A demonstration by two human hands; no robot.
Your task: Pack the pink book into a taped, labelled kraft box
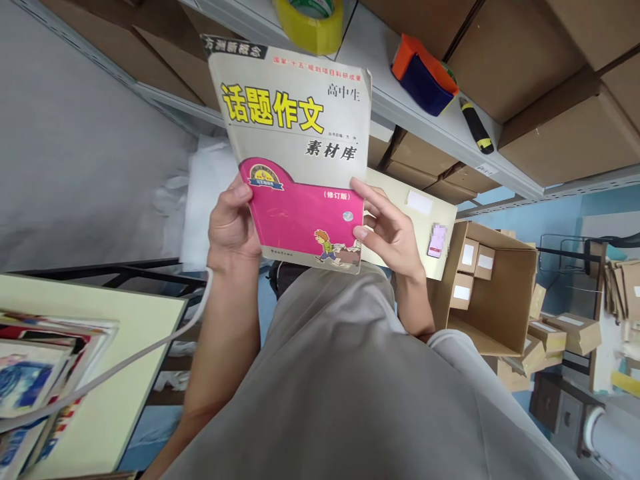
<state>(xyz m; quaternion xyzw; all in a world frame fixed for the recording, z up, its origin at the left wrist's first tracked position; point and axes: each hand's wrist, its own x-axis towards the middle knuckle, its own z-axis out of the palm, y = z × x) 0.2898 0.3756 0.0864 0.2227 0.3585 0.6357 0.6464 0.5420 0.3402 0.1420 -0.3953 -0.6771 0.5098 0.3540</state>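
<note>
A paperback book with a grey and pink cover, yellow Chinese lettering and a small cartoon figure is held up in front of my body, tilted slightly. My left hand grips its left edge, thumb on the cover and fingers hidden behind. At the right edge, my right hand holds the book with thumb and fingertips by the lower cover. A pale cable runs from near my left wrist to the lower left. Beyond the book's top edge lies a roll of yellow tape on a shelf.
The shelf also carries an orange and blue tape dispenser, a black and yellow utility knife and cardboard boxes. A phone lies on a pale table to the right, beside an open carton. Stacked books sit lower left.
</note>
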